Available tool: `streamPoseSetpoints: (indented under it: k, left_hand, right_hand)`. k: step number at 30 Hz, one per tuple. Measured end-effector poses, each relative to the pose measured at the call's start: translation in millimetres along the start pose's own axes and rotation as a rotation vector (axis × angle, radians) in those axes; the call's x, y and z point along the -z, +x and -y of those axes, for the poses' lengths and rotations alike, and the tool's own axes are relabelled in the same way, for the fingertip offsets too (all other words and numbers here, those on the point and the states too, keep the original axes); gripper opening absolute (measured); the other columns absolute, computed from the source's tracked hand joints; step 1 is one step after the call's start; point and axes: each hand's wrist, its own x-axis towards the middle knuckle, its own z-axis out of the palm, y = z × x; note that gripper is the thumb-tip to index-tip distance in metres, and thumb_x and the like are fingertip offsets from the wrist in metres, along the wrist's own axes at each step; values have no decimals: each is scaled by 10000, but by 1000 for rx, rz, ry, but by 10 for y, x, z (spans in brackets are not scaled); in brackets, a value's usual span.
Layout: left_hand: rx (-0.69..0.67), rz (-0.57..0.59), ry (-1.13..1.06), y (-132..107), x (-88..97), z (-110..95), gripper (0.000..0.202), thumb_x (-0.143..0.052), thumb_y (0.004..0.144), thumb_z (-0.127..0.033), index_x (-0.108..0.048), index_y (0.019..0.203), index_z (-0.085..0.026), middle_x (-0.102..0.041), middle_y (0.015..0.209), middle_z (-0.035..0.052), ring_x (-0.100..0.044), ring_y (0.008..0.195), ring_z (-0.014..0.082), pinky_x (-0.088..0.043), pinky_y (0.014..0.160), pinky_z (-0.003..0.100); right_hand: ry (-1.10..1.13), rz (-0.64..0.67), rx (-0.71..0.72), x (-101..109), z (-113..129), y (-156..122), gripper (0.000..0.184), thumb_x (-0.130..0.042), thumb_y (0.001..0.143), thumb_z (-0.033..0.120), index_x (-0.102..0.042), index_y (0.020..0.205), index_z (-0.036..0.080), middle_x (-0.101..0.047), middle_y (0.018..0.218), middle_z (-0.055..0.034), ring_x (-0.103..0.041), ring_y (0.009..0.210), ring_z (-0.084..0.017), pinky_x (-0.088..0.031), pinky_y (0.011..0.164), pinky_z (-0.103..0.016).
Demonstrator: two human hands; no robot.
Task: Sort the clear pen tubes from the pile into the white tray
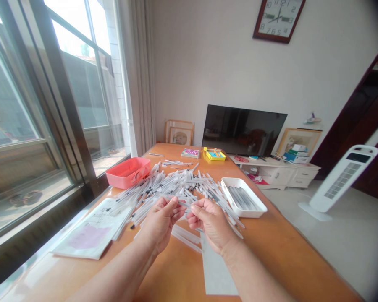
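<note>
Head view: left hand [162,220] and right hand [210,220] pinch a pen [183,204] between them.
Seemingly mid-handling, needing steadiness; pile [176,181] just beyond.

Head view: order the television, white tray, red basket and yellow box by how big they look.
1. Television
2. White tray and red basket: too alike to rank
3. Yellow box

Apparent size only; the television is farther away.

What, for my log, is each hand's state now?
Left hand: closed, pinching a slim pale tube.
Right hand: closed; whether it holds the tube cannot be told.
</note>
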Motion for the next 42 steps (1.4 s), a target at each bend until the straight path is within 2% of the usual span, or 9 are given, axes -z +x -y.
streamPoseSetpoints:
  k: [6, 11, 18, 22, 25, 29, 33, 37, 42]
  left_hand:
    - [-5, 18, 8, 18, 14, 22, 227, -732, 826, -341, -589, 882, -176, -688, 848, 44, -670, 764, 126, -548, 766, 251]
    - [6, 19, 47, 39, 31, 8, 276, -764, 786, -387, -597, 839, -174, -701, 873, 54, -670, 791, 137, -544, 779, 271]
    - [15, 71, 154, 14, 12, -25, 294, -783, 753, -413, -628, 805, -168, -682, 801, 30, -659, 773, 139, -534, 799, 288]
    - [50, 117, 185, -13, -10, -34, 295, -768, 772, -416, -657, 893, -171, -703, 860, 54, -672, 804, 156, -533, 825, 307]
    - [68, 87, 188, -8, -2, -28, 387, -775, 762, -428, -662, 1031, -173, -720, 999, 104, -688, 920, 198, -524, 885, 336]
    - [23, 62, 267, 26, 31, -24, 416, -758, 767, -465, -655, 1036, -164, -725, 1026, 129, -687, 945, 217, -513, 898, 355]
    - [-16, 46, 312, 51, 54, -30, 416, -759, 750, -492, -663, 983, -161, -733, 957, 117, -684, 852, 197, -517, 850, 346]
    - [-16, 24, 333, 69, 74, -34, 415, -754, 748, -501, -668, 958, -154, -729, 942, 116, -679, 822, 190, -517, 823, 333]
    - [-24, -2, 306, 110, 121, -30, 418, -788, 701, -504, -671, 903, -158, -724, 876, 90, -675, 775, 183, -522, 799, 332]
  right_hand:
    - [16, -10, -11, 8, 13, -1, 303, -729, 788, 408, -610, 894, 151, -705, 792, -71, -628, 673, -144, -522, 646, -280]
    - [-144, 5, -28, 62, 22, 17, 313, -681, 816, 463, -627, 889, 164, -703, 802, -60, -623, 655, -145, -518, 631, -290]
    - [-495, 28, 197, 116, 70, 12, 193, -656, 823, 360, -718, 838, 177, -664, 746, -14, -559, 674, -141, -439, 613, -257]
    - [-592, 24, 231, 167, 74, 29, 140, -637, 803, 295, -721, 815, 183, -652, 708, -8, -531, 637, -141, -410, 585, -257]
    - [-655, -87, 289, 326, 80, 94, 153, -636, 793, 316, -711, 823, 186, -665, 726, -11, -550, 655, -151, -418, 610, -260]
    - [-791, -411, 310, 738, 165, 200, 222, -603, 799, 381, -707, 855, 193, -691, 763, -41, -598, 709, -191, -424, 641, -276]
    - [-1001, -743, 194, 1183, 288, 247, 253, -578, 799, 394, -709, 949, 238, -726, 885, -61, -634, 779, -226, -419, 670, -305]
    - [-1169, -831, 26, 1413, 309, 262, 233, -583, 800, 407, -720, 940, 280, -735, 980, -73, -641, 841, -260, -403, 679, -336]
    - [-1293, -844, -23, 1433, 251, 281, 291, -587, 797, 436, -734, 1004, 294, -726, 953, -112, -620, 933, -309, -394, 722, -376]
